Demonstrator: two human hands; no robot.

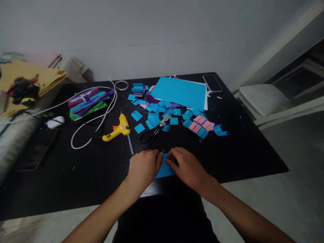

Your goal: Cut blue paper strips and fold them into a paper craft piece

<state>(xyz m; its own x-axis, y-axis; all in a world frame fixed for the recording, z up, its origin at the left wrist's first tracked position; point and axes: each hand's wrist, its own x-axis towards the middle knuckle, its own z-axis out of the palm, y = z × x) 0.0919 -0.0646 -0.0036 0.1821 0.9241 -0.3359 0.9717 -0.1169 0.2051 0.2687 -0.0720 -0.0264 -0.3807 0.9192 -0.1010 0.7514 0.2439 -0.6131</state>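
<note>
A strip of blue paper lies on the black table near its front edge, partly covered by both hands. My left hand is closed at its left part, the thumb pointing to the upper edge. My right hand has its fingers curled and pinched at the paper's upper right edge. Between the thumbs, a small blue point of paper stands up. Just beyond are scissors with black handles, lying partly open among cut blue paper pieces.
A yellow glue gun with a glue stick lies left of the scissors. A white cable loops near bundled coloured strips. Further back are a large blue sheet, a tape ring and a phone. Pink-and-blue pieces lie right.
</note>
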